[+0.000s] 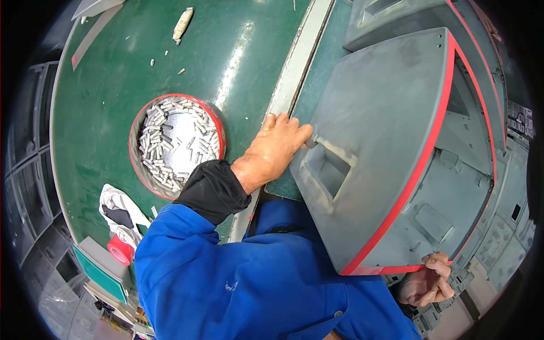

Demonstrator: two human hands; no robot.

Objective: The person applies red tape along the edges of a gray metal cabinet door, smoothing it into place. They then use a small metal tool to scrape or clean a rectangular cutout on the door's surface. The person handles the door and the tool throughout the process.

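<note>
A large grey housing [379, 113] with red tape [425, 164] along its rim leans in front of me on the right. Its face has a rectangular cutout [328, 173] bordered by a pale yellowish patch. My left hand [276, 146] is closed beside the housing's left edge, its fingertips next to the cutout's upper corner. A small dark bit shows at those fingertips, too small to name. At the bottom taped edge, my right hand [428, 283] curls its fingers against the rim, partly below the housing.
On the green table [102, 147] stands a round red-rimmed tin [222, 127] of small whitish cylinders. Left of me lie a white cloth [116, 198], a dark phone-like object [118, 216] and a red tape roll [120, 249]. More grey housings [408, 17] stand beyond.
</note>
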